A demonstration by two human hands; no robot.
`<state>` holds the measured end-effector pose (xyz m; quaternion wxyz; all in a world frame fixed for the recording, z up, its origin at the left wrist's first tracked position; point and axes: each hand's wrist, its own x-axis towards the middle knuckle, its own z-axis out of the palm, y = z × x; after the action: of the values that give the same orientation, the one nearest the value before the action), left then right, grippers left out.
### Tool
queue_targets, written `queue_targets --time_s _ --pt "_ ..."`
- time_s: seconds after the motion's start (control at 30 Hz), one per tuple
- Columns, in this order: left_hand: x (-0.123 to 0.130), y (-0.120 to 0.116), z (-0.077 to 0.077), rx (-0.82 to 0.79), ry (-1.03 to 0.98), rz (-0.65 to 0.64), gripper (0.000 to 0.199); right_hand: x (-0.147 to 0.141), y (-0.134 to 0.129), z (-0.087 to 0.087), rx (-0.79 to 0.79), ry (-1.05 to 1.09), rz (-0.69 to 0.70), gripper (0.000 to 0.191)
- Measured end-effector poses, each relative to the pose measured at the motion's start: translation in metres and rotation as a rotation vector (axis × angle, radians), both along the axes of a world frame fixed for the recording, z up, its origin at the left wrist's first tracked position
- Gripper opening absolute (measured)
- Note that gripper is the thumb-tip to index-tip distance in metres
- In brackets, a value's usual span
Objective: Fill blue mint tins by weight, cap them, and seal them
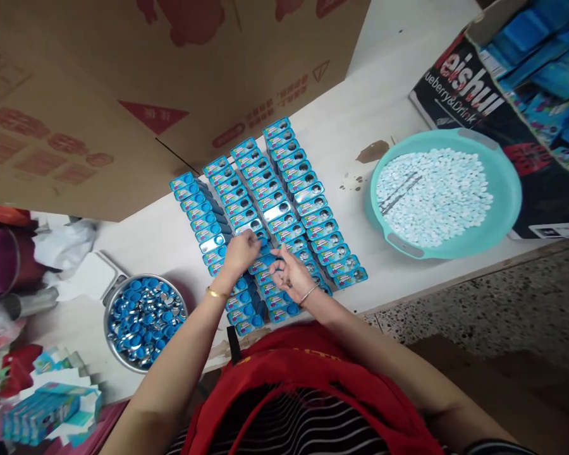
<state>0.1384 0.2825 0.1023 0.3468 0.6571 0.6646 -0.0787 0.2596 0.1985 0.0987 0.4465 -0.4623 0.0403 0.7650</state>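
Observation:
Small blue printed tins (284, 221) stand in several close rows on the white table. Each has a round spot on top; many spots show whitish contents, while several tins on the left have blue round caps. My left hand (241, 253) reaches over the middle rows, its fingertips pinched together at a tin's top; what is between them is too small to name. Just to its right, my right hand (291, 275) is half curled above the tins, thumb and forefinger near the same tin. Whatever it holds cannot be made out.
A metal bowl (184, 303) of blue and silver caps sits left. At right, a teal basin (507, 183) holds white tablets and metal tongs (401, 193). A large cardboard carton (171, 82) borders the far side; a black box (459, 88) of blue packets stands right.

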Motion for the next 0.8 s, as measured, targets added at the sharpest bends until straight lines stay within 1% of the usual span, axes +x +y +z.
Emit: queue_targets --time_s 0.1,0.2,0.33,0.43,0.5,0.57,0.6,0.67,0.73,0.77,0.8 --pt "0.005 0.022 -0.010 -0.014 0.155 0.003 0.015 0.005 0.001 -0.003 -0.013 -0.025 0.007 0.047" --pt "0.009 0.036 -0.016 -0.090 0.266 -0.032 0.027 0.009 0.000 -0.007 -0.036 -0.038 0.007 0.046" --pt "0.011 0.044 -0.022 -0.149 0.400 -0.106 0.042 0.008 -0.002 -0.012 -0.040 -0.050 -0.005 0.045" --pt "0.011 0.044 -0.018 -0.116 0.389 -0.106 0.044 0.004 0.000 -0.011 -0.053 -0.041 -0.006 0.045" --pt "0.011 0.038 -0.008 -0.072 0.339 -0.113 0.041 0.001 0.004 -0.008 -0.073 -0.013 -0.014 0.045" --pt "0.011 0.024 0.007 -0.027 0.262 -0.143 0.035 -0.001 0.010 -0.005 -0.101 0.018 -0.046 0.044" --pt "0.012 0.014 0.015 -0.006 0.177 -0.183 0.032 -0.002 0.012 -0.003 -0.115 0.031 -0.069 0.043" --pt "0.013 -0.010 0.029 0.044 -0.076 -0.310 0.025 -0.004 0.017 -0.002 -0.135 0.045 -0.127 0.043" --pt "0.013 -0.032 0.037 0.095 -0.294 -0.408 0.019 -0.006 0.021 -0.001 -0.166 0.045 -0.184 0.044" --pt "0.013 -0.040 0.038 0.114 -0.346 -0.414 0.017 -0.008 0.023 -0.002 -0.186 0.044 -0.208 0.045" --pt "0.012 -0.045 0.038 0.125 -0.355 -0.387 0.014 -0.010 0.025 -0.002 -0.202 0.044 -0.225 0.046"
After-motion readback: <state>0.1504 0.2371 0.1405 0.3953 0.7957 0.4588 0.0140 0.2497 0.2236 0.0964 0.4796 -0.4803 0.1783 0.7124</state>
